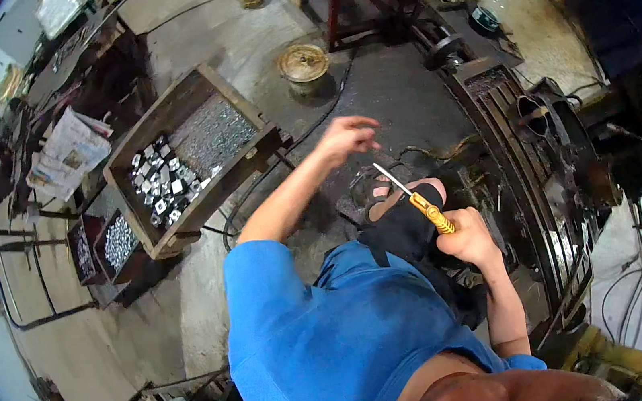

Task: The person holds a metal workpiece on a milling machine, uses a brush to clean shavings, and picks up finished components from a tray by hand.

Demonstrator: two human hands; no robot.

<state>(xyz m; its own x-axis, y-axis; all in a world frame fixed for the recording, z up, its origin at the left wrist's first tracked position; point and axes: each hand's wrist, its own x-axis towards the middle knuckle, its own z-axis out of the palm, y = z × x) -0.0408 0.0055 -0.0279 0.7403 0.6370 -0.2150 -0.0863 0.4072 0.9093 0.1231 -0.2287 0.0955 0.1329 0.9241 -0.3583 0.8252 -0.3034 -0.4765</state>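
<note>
My right hand (468, 236) is closed around the rear end of a yellow-handled tool (430, 213) with a long thin metal shaft. Its shaft slants up and left toward my left hand (349, 138); whether it is a blow gun or a screwdriver I cannot tell. My left hand is stretched forward over the dark floor, fingers apart and slightly bent, with nothing visible in them. Left of that hand stands a wooden tray (249, 160), with several small metal blocks (164, 180) at one end and small metal chips beside them.
On my right runs a slotted machine table (502, 128) with dark machinery around it. Smaller bins (118, 247) of metal pieces stand left of the tray. A lidded pot (303, 65) and dark hoses (318, 120) lie ahead on the floor. My sandalled foot (386, 200) is below the shaft.
</note>
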